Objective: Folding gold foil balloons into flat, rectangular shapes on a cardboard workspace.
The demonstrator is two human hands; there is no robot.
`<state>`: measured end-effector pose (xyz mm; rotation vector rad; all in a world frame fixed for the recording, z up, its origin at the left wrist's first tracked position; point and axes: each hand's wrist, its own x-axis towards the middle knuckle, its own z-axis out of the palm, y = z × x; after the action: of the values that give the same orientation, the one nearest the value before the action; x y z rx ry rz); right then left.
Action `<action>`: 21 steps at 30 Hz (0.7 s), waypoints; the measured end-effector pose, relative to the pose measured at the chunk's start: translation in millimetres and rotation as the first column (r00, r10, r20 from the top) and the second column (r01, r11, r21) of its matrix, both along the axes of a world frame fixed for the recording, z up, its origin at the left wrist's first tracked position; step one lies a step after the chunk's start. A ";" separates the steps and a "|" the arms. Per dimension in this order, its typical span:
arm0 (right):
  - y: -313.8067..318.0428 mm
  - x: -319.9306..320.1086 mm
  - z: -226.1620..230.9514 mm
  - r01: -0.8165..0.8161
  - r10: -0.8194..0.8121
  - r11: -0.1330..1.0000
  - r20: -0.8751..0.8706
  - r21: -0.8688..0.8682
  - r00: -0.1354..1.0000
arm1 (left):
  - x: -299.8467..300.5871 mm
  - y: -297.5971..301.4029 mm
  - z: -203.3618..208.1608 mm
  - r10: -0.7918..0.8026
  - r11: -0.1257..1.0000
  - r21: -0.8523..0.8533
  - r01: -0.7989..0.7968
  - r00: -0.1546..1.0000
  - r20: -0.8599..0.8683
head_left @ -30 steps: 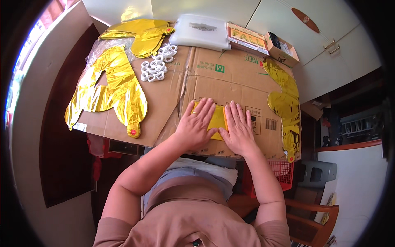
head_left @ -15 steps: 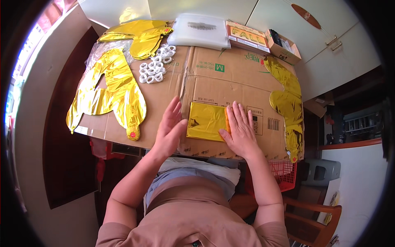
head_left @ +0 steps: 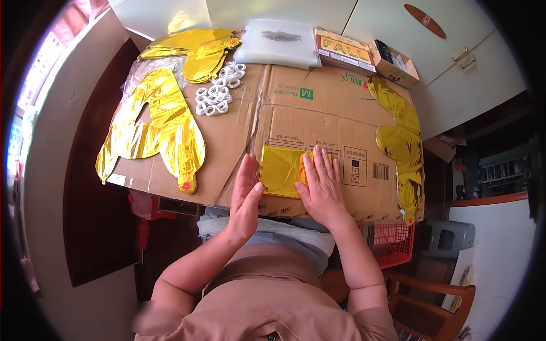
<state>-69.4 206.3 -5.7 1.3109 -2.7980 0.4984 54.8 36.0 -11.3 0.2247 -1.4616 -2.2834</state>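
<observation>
A gold foil balloon, folded into a flat rectangle, lies on the cardboard sheet near the table's front edge. My right hand lies flat across its right part, fingers stretched out and pointing away from me, partly hiding it. At the left edge of the folded foil, my left hand is held on its side with fingers extended and the thumb apart. Nothing is held in it. Whether it touches the foil edge I cannot tell.
Gold letter-shaped foil balloons lie at left, back left and right. White string coils sit left of centre. Clear plastic bags, a printed box and an open carton line the back.
My right hand has slid left over the folded foil. My left hand has moved right and closer to me, beside the foil's left edge. The view has shifted slightly.
</observation>
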 end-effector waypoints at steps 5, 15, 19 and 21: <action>-0.8 1.8 3.1 0.029 -0.029 1.000 0.001 -0.003 1.000 | 4.0 0.9 11.7 -0.033 0.998 -0.045 0.034 0.999 0.036; -11.8 9.7 3.6 0.071 -0.069 0.996 -0.028 0.059 0.997 | 6.3 7.6 11.0 -0.087 0.983 -0.158 0.096 0.994 0.059; -17.0 13.4 5.2 0.077 -0.074 0.994 -0.037 0.080 0.997 | 7.9 4.7 11.5 -0.092 0.984 -0.148 0.099 0.994 0.056; -18.5 15.0 4.1 0.082 -0.079 0.994 -0.039 0.077 0.996 | 8.6 4.9 12.9 -0.092 0.979 -0.175 0.101 0.994 0.057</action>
<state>-54.4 187.8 -1.6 1.2012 -2.8548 0.3619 63.4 40.9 1.6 0.1597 -1.7253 -2.2187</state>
